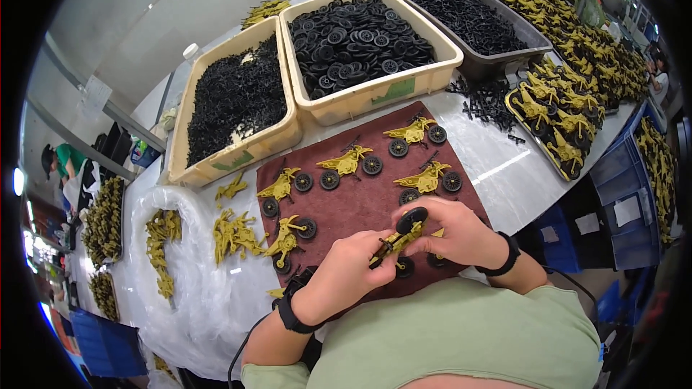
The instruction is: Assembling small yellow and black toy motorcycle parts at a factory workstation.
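Observation:
Above the near part of a dark red cloth (324,212), both my hands hold one yellow toy motorcycle (408,229) with a black wheel turned upward. My left hand (358,258) pinches the lower left end of the toy. On its other side, my right hand (450,229) has its fingers closed around the body close to the wheel. Parts of the toy are hidden behind my fingers. Several more toy motorcycles with black wheels lie on the cloth, one of them (346,161) beyond my hands and another (287,239) left of my left hand.
Beyond the cloth stand a cream bin of black wheels (448,65), a cream bin of small black parts (288,126) and a grey bin (472,65). A tray of toy motorcycles (555,119) is at right. Loose yellow bodies (234,234) and clear plastic wrap (198,317) lie left.

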Motion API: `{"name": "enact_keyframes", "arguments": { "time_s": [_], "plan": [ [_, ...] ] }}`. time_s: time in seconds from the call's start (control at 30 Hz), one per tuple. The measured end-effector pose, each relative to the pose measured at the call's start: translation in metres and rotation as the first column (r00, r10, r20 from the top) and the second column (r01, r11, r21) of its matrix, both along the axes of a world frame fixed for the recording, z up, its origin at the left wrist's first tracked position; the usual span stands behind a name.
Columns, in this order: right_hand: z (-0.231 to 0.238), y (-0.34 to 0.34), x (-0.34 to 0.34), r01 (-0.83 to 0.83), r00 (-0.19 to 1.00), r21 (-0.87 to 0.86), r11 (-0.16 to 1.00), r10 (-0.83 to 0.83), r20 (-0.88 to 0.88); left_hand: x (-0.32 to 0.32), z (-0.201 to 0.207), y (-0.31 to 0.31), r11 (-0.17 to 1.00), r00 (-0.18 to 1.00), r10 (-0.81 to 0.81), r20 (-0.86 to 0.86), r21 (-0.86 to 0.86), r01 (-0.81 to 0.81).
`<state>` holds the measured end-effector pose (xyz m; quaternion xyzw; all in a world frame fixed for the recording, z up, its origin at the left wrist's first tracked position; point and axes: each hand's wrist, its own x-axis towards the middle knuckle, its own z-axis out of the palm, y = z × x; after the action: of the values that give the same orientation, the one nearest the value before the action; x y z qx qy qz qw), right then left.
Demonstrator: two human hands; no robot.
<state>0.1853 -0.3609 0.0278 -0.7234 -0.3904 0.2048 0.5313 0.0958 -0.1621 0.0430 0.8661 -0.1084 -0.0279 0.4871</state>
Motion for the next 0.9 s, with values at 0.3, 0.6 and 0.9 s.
{"name": "enact_keyframes", "arguments": {
  "time_s": [0.3,0.6,0.9],
  "plan": [
    [-0.015,0.004,-0.017,0.065,0.971,0.298,0.952,0.008,-0.237,-0.02,-0.002,-0.023,0.951,0.847,0.245,0.471,0.053,-0.305],
    [-0.019,0.006,-0.022,0.062,0.98,0.376,0.925,0.015,-0.199,-0.03,-0.003,-0.023,0.927,0.802,0.209,0.56,0.148,-0.345],
    [0.009,0.008,-0.024,0.225,0.586,0.284,0.932,-0.362,0.724,-0.03,-0.004,-0.02,0.859,0.748,0.238,0.62,0.226,-0.46]
  ]
}}
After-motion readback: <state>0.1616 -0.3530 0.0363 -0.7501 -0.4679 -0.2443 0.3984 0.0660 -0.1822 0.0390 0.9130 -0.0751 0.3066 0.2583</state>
